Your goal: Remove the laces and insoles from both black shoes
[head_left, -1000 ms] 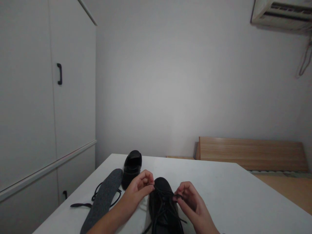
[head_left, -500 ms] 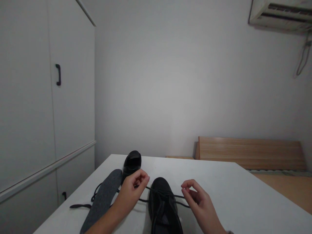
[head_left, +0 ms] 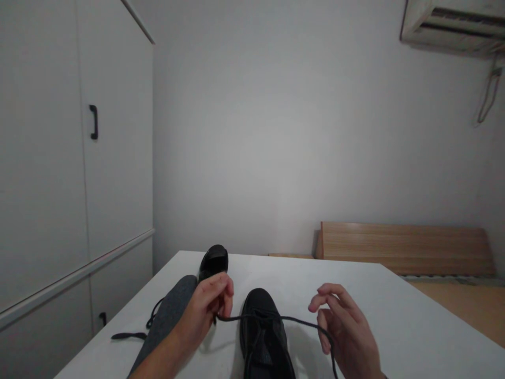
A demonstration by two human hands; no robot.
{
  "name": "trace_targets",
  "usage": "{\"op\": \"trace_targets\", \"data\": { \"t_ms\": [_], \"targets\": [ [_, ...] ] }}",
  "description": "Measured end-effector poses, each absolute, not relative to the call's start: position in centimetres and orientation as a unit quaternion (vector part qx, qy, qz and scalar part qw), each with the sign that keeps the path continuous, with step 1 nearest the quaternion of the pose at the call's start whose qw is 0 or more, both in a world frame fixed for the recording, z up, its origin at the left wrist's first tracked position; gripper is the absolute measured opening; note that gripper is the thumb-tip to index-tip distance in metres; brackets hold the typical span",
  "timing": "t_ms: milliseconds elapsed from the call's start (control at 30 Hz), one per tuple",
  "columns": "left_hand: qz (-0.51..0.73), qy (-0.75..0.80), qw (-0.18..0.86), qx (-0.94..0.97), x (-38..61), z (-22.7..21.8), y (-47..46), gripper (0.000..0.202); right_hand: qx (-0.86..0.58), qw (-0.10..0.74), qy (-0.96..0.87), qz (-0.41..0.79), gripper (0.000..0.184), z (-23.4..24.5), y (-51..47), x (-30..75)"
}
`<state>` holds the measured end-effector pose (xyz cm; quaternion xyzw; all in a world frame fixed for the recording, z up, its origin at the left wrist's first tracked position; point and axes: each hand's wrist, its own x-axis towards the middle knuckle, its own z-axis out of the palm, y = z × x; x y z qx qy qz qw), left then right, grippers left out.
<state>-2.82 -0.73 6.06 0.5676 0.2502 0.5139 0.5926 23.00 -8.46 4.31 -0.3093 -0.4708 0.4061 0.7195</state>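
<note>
A black lace-up shoe (head_left: pixel 263 337) stands on the white table (head_left: pixel 394 321) right in front of me, toe pointing away. My left hand (head_left: pixel 205 311) pinches one end of its black shoelace (head_left: pixel 292 319) to the left of the toe. The lace stretches taut across the shoe to my right hand (head_left: pixel 347 334), where it hooks around the loosely curled fingers and drops down. A second black shoe (head_left: pixel 213 261) sits further back on the left.
A grey insole (head_left: pixel 170 316) lies left of my left hand, with a loose black lace (head_left: pixel 128 335) beside it. White cupboard doors (head_left: pixel 59 158) fill the left side. A wooden bed frame (head_left: pixel 406 247) stands behind the table, under an air conditioner (head_left: pixel 450 23).
Both hands have pulled apart sideways from over the shoe's laces, drawing the lace out into a long taut line. The right hand's fingers have loosened.
</note>
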Motion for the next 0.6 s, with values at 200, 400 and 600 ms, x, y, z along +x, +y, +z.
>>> {"op": "trace_targets", "data": {
  "t_ms": [200,400,600],
  "targets": [
    [0.467,0.276,0.480,0.690,-2.3,5.5,-0.7,0.041,-0.344,0.699,-0.523,0.345,0.026,3.3,-8.9,22.4],
    [0.385,0.317,0.390,0.774,-2.0,4.7,-0.7,0.023,-0.340,0.734,-0.511,0.291,0.027,3.4,-9.9,22.1],
    [0.357,0.324,0.385,0.787,-1.7,4.4,-0.9,0.018,-0.331,0.762,-0.520,0.196,0.021,3.9,-10.6,22.1]
  ]
}}
